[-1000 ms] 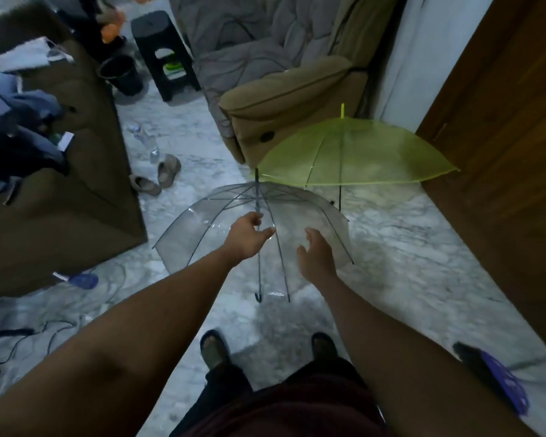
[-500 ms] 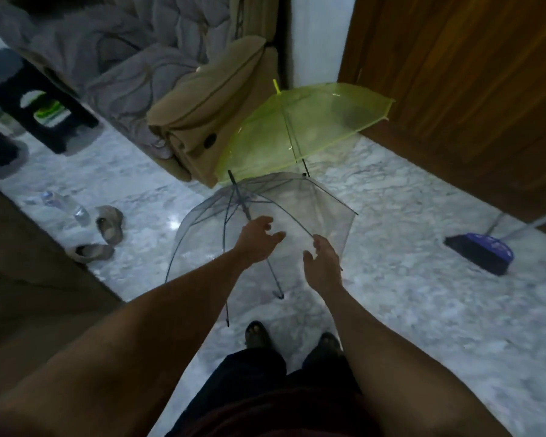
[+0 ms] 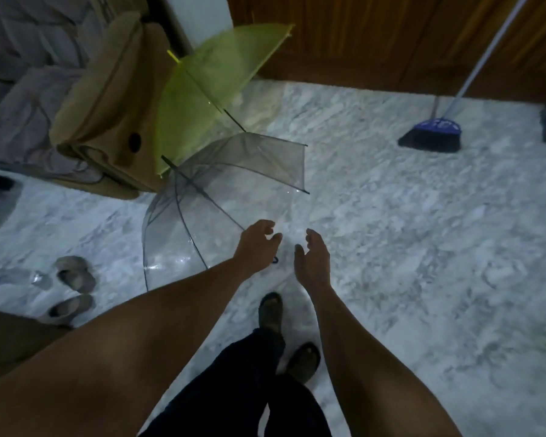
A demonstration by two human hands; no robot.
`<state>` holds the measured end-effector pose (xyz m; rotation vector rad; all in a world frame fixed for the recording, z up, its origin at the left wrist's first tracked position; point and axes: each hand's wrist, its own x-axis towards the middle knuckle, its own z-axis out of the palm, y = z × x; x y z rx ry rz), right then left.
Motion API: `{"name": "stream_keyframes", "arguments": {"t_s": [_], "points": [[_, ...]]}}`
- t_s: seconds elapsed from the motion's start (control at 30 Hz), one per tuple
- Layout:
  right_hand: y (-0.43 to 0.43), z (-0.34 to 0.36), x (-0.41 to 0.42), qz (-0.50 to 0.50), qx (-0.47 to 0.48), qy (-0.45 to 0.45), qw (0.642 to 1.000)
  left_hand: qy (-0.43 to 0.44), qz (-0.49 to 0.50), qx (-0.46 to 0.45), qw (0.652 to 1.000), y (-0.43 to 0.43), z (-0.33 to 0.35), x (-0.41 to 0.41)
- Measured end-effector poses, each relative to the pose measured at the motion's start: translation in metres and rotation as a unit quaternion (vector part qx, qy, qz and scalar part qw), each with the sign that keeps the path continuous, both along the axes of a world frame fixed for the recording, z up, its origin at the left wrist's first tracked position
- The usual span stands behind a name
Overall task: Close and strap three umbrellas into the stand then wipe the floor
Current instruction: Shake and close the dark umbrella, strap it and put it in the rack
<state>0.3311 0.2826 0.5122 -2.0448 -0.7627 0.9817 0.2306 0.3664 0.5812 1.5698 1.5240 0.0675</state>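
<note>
Two hands out front, both released, nothing gripped. Left hand (image 3: 255,247): fingers (image 3: 267,230) loosely curled and a bit spread, palm down, hovering over the near edge of the clear umbrella (image 3: 221,197). One rib runs up to the wrist side of that hand; can't tell if skin touches rib or canopy. Right hand (image 3: 312,261): fingers (image 3: 312,238) half curled, thumb apart, palm turned toward the left hand, over bare floor (image 3: 407,263), just beside the clear canopy's near rim and not touching it.

Clear umbrella is open, lying tilted on the marble floor, tip pointing away toward the sofa. Its shaft runs from the tip down toward the left hand and disappears under it. Dark curved handle end (image 3: 275,259) peeks out just right of the left wrist, between the two hands, lower than both sets of fingers.

Yellow-green umbrella (image 3: 208,83) is also open, tilted, behind the clear one, up against the brown sofa arm (image 3: 108,99). Its shaft end meets the clear canopy's far edge. Well apart from both hands.

Broom (image 3: 432,134) with a blue head stands on the floor far right, handle leaning up against the wooden panelling (image 3: 375,36). Pair of slippers (image 3: 73,272) on the floor at left, with a plastic bottle (image 3: 13,275) beside them. Person's feet in sandals (image 3: 270,310) sit below the hands, dark trousers above them.
</note>
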Motion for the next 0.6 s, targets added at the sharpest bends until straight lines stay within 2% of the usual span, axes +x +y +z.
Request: {"name": "stream_keyframes", "arguments": {"t_s": [0.13, 0.27, 0.43, 0.6], "points": [[-0.047, -0.068, -0.003, -0.033, -0.022, 0.017, 0.999, 0.013, 0.010, -0.032, 0.999, -0.044, -0.076, 0.005], [-0.057, -0.187, -0.007, -0.069, -0.024, 0.034, 0.997, 0.023, 0.101, -0.051, 0.993, -0.053, -0.202, 0.013], [-0.027, -0.337, -0.024, -0.088, -0.010, 0.075, 0.993, 0.033, 0.228, -0.046, 0.972, -0.013, -0.359, 0.011], [0.015, -0.480, -0.058, -0.091, 0.008, 0.102, 0.991, 0.131, 0.262, -0.027, 0.956, 0.045, -0.493, -0.011]]}}
